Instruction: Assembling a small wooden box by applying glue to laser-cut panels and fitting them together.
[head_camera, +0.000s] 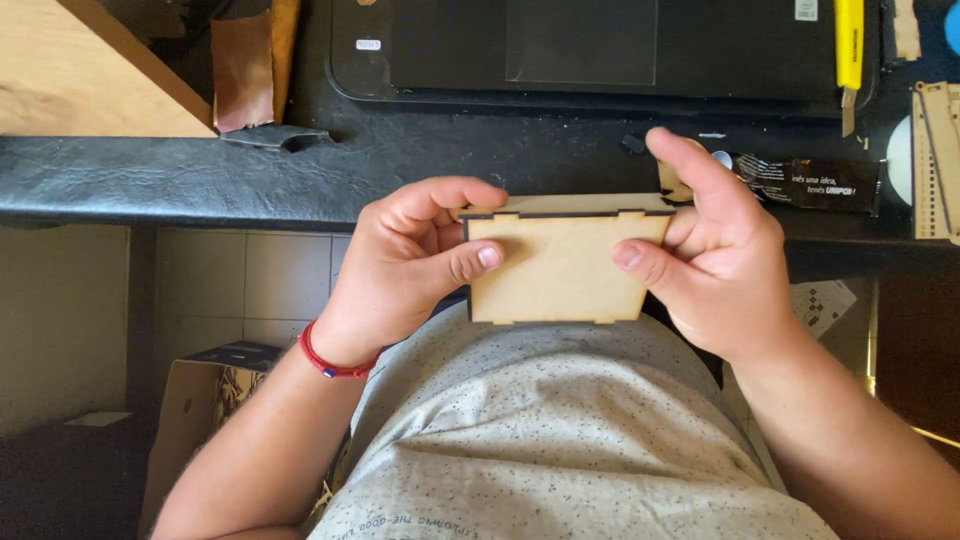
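Left hand (405, 260) and right hand (715, 265) pinch the ends of a wooden panel (560, 270), held over the lap at the table (200, 180) edge. Grip is thumb-tips only — panel could slip or its tabs snap if squeezed. Right forefinger is free; yellow knife (848, 55) well apart.

The pale, flat wooden panel with notched tabs (560, 265) looks like thin plywood or fibreboard, matt and smooth, with darker edges along its top joint. The black worktop (200, 180) has a leathery, faintly creased covering with a dull sheen, and on it lie a brown strip of leather-like material (245, 65) and a glossy yellow plastic utility knife (848, 45). The grey speckled shirt (560, 440) is soft matt cloth, and the red wrist cord (325, 360) is woven thread.
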